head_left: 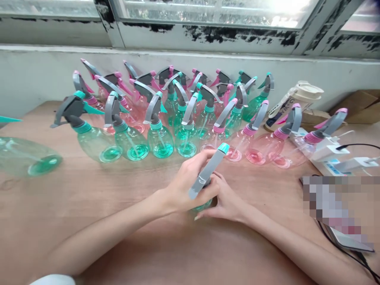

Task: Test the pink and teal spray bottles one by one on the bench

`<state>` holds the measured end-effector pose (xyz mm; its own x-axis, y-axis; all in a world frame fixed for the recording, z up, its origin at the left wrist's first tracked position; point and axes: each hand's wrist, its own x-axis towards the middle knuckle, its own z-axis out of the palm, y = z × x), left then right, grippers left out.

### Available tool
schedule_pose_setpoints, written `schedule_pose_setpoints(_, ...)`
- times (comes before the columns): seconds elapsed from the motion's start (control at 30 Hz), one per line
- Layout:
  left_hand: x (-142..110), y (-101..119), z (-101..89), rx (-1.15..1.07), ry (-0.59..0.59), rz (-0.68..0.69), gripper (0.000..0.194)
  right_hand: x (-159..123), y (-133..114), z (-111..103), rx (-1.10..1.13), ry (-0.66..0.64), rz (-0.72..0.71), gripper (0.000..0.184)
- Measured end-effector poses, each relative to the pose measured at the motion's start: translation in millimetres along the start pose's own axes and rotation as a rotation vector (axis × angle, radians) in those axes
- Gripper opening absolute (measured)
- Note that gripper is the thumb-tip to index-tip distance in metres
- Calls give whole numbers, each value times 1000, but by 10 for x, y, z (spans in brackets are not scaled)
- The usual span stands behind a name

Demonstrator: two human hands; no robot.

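Note:
Close in front of me stands a green spray bottle [208, 174] with a grey spray head tipped in teal. My left hand [185, 184] is wrapped around it at the neck, just under the spray head. Lower down, the fingers of my right hand [227, 200] curl around the bottle's body from the right. Most of the body is hidden behind both hands. Beyond them, a row of clear green spray bottles [160, 144] and pink spray bottles [265, 148] stands across the table, with more packed behind.
At the left edge another green bottle [26, 156] is partly cut off. To the right are a cream tumbler [297, 101], a power strip [332, 166] with plugs and cables, a brown paper bag [360, 105] and a blurred-out device. A wall with windows [208, 14] closes off the back.

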<state>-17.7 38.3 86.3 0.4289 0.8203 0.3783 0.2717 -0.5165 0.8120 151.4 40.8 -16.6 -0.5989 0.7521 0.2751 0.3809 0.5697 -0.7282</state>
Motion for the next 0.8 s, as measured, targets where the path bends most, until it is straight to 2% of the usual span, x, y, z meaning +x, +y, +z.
schedule_pose_setpoints(0.13,11,-34,1,-14,2,35,37,-15,35,-30,-7,-26,-53,85)
schedule_pose_setpoints(0.37,14,-13,-19,64,25,67,33,-47,115,-174,-74,-164,-113,80)
schedule_pose_setpoints(0.6,6,-91,-67,64,57,138,25,-106,236,-299,-208,-102,-86,79)
schedule_pose_setpoints(0.8,5,-37,-89,129,93,103,11,-111,274,-292,-254,-106,-81,81)
